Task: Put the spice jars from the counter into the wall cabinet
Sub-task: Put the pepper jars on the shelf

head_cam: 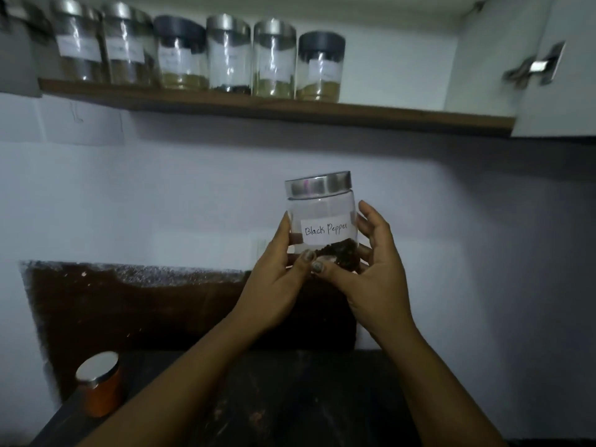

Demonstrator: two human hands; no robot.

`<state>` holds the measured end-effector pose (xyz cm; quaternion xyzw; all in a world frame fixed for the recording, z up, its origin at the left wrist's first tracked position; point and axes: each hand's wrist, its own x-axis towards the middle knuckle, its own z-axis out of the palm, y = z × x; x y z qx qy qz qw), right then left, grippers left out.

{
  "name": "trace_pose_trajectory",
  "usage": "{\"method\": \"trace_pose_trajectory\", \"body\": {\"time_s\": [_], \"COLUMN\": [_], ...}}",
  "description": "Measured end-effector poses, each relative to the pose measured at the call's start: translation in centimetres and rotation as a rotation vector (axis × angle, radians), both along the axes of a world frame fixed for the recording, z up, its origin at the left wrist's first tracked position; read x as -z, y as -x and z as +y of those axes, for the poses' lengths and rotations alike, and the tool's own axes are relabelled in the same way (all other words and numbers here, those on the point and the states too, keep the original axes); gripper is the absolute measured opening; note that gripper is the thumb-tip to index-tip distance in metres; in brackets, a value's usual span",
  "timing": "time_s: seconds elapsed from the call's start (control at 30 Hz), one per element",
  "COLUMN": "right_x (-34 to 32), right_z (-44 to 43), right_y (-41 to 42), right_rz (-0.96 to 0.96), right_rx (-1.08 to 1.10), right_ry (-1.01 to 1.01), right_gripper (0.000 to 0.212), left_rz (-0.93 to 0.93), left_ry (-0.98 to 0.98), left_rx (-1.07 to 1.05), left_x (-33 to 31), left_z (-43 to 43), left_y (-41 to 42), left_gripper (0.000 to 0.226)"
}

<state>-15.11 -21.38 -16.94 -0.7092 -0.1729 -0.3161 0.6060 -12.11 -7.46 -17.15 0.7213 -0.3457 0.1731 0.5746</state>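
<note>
Handwriting on the label (325,229) reads "Black Pepper". The jar (322,201) is upright in the air, below the shelf (290,111) and above the counter (290,398). The left hand (277,285) curls round its left side and the right hand (377,272) grips its right side, with the thumbs at its base. The labels on the shelf jars (274,59) are too blurred to read.

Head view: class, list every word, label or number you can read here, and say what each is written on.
"Black Pepper": handwritten on the white label of the glass jar held by the left hand and right hand.
Labels on the six shelf jars: too blurred to read.
No text shows on the orange jar.
</note>
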Motion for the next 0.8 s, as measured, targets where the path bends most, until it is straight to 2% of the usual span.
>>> {"method": "trace_pose_trajectory", "body": {"time_s": [0.1, 0.2, 0.37, 0.43, 0.5, 0.53, 0.6, 0.8], "right_x": [-2.7, -5.9, -11.5, -13.2, -14.0, -16.6, -17.8, -18.9], "right_z": [-2.1, -3.9, -7.0, -8.3, -8.5, -10.1, -10.8, -12.7], "right_y": [-1.7, -3.6, -7.3, -9.3, -10.4, -12.6, -14.3, -19.5], "right_rz": [-0.052, -0.129, -0.229, -0.263, -0.234, -0.298, -0.292, -0.289], "right_rx": [0.078, 0.121, 0.242, 0.251, 0.266, 0.295, 0.314, 0.441], "right_ry": [0.045, 0.076, 0.116, 0.137, 0.138, 0.148, 0.184, 0.198], "right_gripper": [0.078, 0.076, 0.089, 0.089, 0.088, 0.087, 0.085, 0.085], "left_rz": [-0.064, -0.162, -0.316, -0.361, -0.317, -0.369, -0.35, -0.348], "left_ry": [-0.01, -0.003, 0.021, 0.035, 0.065, 0.103, 0.116, 0.103], "left_rx": [0.007, 0.009, -0.135, -0.115, -0.097, -0.146, -0.184, -0.281], "left_x": [-3.4, -6.8, -12.4, -14.1, -14.7, -17.2, -18.2, -20.0], "left_z": [-2.2, -4.4, -7.9, -9.2, -9.6, -11.5, -12.1, -13.9], "left_y": [-1.5, -3.4, -7.2, -8.8, -9.8, -11.5, -13.3, -17.1], "left_gripper": [0.046, 0.046, 0.05, 0.043, 0.042, 0.042, 0.039, 0.041]}}
